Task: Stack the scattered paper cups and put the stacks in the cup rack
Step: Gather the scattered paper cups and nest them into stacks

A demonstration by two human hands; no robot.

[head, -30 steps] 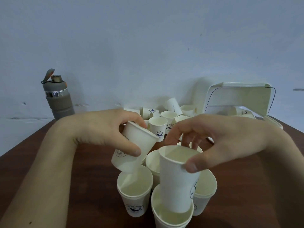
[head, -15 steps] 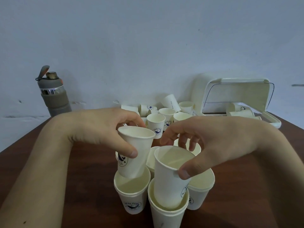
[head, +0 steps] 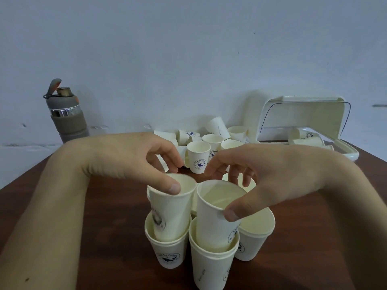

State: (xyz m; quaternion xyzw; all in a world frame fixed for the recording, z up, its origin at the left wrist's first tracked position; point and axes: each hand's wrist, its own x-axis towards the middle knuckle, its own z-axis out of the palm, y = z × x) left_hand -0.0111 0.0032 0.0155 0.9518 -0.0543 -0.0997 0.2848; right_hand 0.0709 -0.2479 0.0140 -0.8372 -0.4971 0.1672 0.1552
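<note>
My left hand (head: 134, 162) grips the rim of a white paper cup (head: 171, 208) that sits partway inside another upright cup (head: 167, 250). My right hand (head: 270, 181) pinches the rim of a second cup (head: 215, 218), which is nested partway in a stack (head: 211, 268) at the front. Another upright cup (head: 255, 233) stands to the right of them. More cups (head: 199, 155) are scattered farther back, some upright, some on their sides. The white cup rack (head: 347, 151) lies at the back right with its lid (head: 301, 118) raised and cups lying inside.
A grey water bottle (head: 65, 114) with its cap flipped open stands at the back left by the wall. The brown table (head: 109, 227) meets the pale wall just behind the scattered cups.
Both hands have lowered their cups. The left cup turned upright and dropped into the cup below it. The right cup has sunk deeper into the front stack.
</note>
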